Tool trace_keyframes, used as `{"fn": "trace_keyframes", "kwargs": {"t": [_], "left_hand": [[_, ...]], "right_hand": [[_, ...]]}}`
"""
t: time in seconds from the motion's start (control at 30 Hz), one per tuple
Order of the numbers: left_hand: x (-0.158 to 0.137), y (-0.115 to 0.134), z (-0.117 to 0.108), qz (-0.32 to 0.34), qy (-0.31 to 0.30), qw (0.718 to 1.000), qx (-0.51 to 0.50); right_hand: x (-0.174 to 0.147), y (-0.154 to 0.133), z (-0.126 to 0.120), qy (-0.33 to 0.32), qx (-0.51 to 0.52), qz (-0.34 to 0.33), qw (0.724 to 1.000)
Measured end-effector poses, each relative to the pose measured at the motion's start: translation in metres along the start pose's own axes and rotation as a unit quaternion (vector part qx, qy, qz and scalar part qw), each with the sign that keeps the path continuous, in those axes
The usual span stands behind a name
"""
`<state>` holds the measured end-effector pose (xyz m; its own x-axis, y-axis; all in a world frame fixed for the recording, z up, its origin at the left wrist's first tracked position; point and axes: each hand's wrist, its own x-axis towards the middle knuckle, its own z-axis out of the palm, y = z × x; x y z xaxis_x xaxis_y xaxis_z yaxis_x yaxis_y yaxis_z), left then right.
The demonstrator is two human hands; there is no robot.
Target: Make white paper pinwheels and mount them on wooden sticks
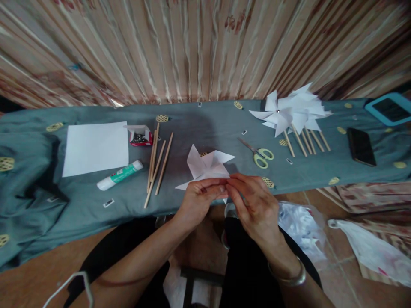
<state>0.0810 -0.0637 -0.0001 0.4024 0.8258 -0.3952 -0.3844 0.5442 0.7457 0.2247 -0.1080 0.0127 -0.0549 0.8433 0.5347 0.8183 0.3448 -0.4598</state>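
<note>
While two bare hands meet at the near edge of a table (221, 122) draped in gray-green cloth, a half-folded paper pinwheel (210, 161) sits btwn them, just over that edge. L hand (201, 199) pinches its near side w/ thumb & fingers; R hand (257, 203), w/ a bracelet (301, 276) at the wrist, pinches nxt to it, fingers narrow, tips nearly touching the L's. To the L: wooden sticks (164, 164), a small open red box (141, 143) w/ shiny bits inside, a glue stick (120, 175) & white paper (96, 147). To the R: scissors (256, 153) w/ green handles, then overlapping pinwheels on sticks (298, 109), a dark phone (361, 146) & a blue-framed tablet (372, 107). Behind hangs a patterned curtain (180, 47).
</note>
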Motion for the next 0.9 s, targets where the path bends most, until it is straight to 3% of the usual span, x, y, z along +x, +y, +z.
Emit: {"fn": "trace_keyframes", "kwargs": {"t": [0.33, 0.47, 0.53, 0.6, 0.7, 0.8, 0.9], "left_hand": [[-0.009, 0.004, 0.001, 0.005, -0.009, 1.0, 0.011], [-0.011, 0.015, -0.005, 0.005, -0.008, 0.999, 0.037], [-0.008, 0.025, -0.016, 0.04, 0.017, 0.994, 0.097], [-0.003, 0.035, -0.031, 0.109, 0.079, 0.978, 0.16], [0.002, 0.042, -0.053, 0.178, 0.146, 0.958, 0.173], [-0.002, 0.039, -0.065, 0.144, 0.152, 0.973, 0.093], [-0.011, 0.034, -0.069, 0.084, 0.145, 0.985, 0.03]], "right_hand": [[-0.002, 0.0, 0.004, 0.011, -0.006, -0.008, 1.0], [-0.001, 0.007, 0.005, 0.022, 0.05, 0.071, 0.996], [0.002, 0.015, 0.006, 0.048, 0.101, 0.17, 0.979], [0.005, 0.027, 0.008, 0.066, 0.167, 0.269, 0.946], [0.008, 0.043, 0.012, 0.059, 0.265, 0.341, 0.9], [0.009, 0.051, 0.018, 0.029, 0.324, 0.374, 0.869], [0.01, 0.052, 0.026, -0.004, 0.341, 0.374, 0.862]]}}
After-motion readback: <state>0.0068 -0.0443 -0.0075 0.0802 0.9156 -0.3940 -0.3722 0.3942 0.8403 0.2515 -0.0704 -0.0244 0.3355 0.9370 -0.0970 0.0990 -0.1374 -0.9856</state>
